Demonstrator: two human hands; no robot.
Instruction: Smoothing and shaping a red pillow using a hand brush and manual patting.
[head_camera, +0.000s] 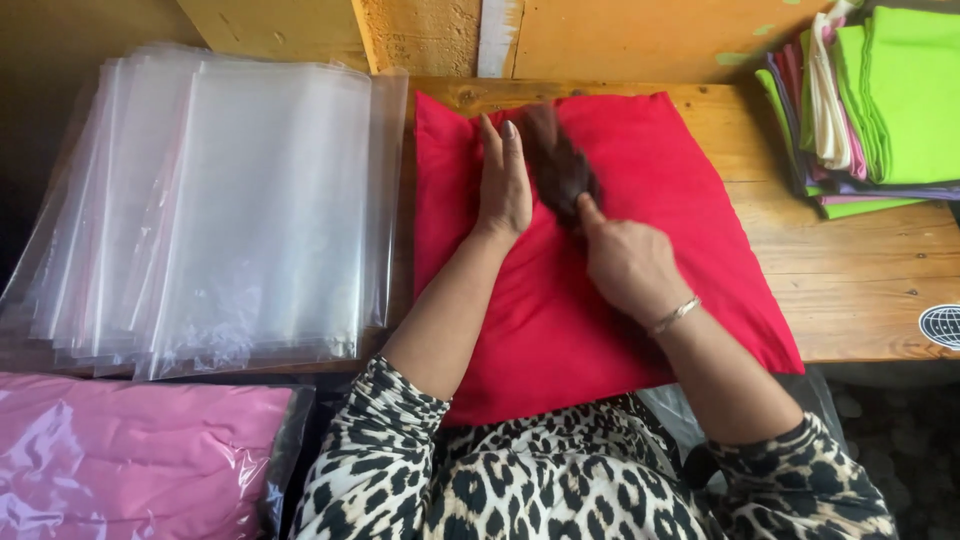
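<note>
Your left hand lies flat and open, fingers together, pressing on the red fabric piece at the centre of the frame. Your right hand is closed around a dark brush, blurred, which points up and away from you just right of the left hand's fingertips. The red piece sits squarely on the wooden surface, its near edge hanging toward your lap. Clear plastic bags are stacked at left.

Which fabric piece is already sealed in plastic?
The pink piece at lower left, wrapped in clear film. The red one under both hands is bare; the folded stack at right is unwrapped.
</note>
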